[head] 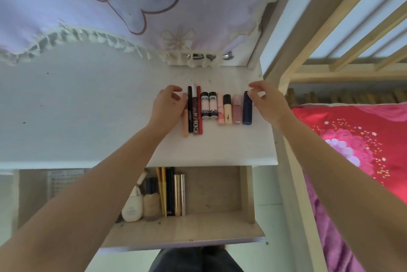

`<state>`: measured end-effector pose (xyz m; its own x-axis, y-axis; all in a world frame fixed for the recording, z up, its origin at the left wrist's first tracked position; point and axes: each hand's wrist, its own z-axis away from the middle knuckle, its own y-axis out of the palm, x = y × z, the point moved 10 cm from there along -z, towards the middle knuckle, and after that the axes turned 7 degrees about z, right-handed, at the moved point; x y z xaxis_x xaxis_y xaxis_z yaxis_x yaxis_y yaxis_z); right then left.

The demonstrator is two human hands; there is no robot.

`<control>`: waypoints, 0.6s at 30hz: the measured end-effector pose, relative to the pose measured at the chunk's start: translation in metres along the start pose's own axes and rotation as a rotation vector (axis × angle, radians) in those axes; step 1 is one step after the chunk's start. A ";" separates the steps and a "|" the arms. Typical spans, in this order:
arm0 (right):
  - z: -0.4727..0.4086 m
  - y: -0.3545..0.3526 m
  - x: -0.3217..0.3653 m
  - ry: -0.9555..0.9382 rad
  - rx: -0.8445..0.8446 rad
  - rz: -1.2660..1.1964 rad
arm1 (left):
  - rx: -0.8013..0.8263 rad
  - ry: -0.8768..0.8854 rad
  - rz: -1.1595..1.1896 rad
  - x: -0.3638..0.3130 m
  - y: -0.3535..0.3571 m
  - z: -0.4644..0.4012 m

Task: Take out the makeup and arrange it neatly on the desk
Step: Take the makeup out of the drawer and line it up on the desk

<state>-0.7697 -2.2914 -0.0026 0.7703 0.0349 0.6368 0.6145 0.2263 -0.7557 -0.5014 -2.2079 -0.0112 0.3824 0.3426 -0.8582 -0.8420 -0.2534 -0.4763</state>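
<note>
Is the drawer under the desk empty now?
No. The open drawer holds a white bottle, a beige foundation bottle and a bunch of slim pencils and tubes along its left side.

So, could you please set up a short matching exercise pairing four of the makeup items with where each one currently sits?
Things:
1. navy blue tube
2. peach stick
3. white bottle
4. two matching small bottles

Places:
A. in the open drawer, at its left end
B. right end of the desk row, by the right hand
C. middle of the desk row
D. left end of the desk row, by the left hand

Pairs: 1-B, 2-D, 3-A, 4-C
</note>
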 end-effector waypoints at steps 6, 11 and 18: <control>0.139 0.029 0.048 -0.267 0.002 -0.072 | 0.014 0.120 0.023 0.030 -0.032 0.111; 0.215 0.174 0.022 -0.192 0.562 0.178 | 0.330 0.070 -0.319 0.115 0.019 0.186; 0.178 0.248 0.012 -0.154 0.596 0.305 | 0.374 -0.018 -0.745 0.158 0.061 0.152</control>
<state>-0.6383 -2.0614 -0.1552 0.8340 0.3100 0.4565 0.1415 0.6796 -0.7198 -0.5500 -2.0315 -0.1462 0.8857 0.3174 -0.3389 -0.4433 0.3613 -0.8204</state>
